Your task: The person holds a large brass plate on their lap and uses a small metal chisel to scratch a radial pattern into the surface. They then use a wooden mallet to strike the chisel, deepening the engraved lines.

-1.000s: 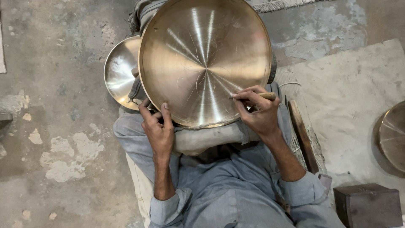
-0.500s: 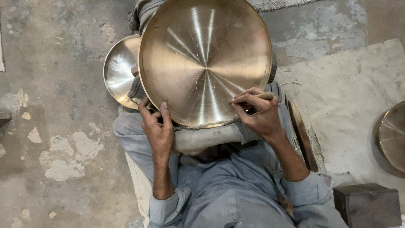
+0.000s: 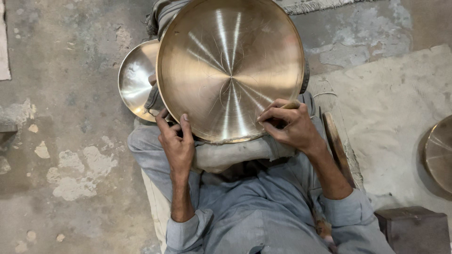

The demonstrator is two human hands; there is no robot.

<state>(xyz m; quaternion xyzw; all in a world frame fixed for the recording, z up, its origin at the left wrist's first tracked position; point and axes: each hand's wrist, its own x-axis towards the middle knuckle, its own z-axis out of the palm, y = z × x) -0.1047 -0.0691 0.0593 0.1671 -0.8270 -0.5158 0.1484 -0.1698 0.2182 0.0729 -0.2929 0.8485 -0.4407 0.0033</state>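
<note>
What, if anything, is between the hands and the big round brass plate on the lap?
Nothing visible. The left hand grips the large round brass plate at its lower rim, and the right hand rests a thin tool directly on its face.

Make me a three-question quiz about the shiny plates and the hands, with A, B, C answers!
1. Where is the small plate?
A. on top of the big plate
B. left of the big plate, partly behind it
C. on the box

2. How many shiny plates show in all?
A. one
B. three
C. six

3. What is the right hand doing?
A. lying flat on the floor
B. holding a cup
C. pinching a thin tool against the big plate

Answers:
1 B: its rim pokes out at the big plate's left edge.
2 B: the big one, the small one, and another plate at the right edge of the picture.
3 C: the fingers curl round the tool at the plate's lower right, while the left hand grips the lower left rim.
</note>
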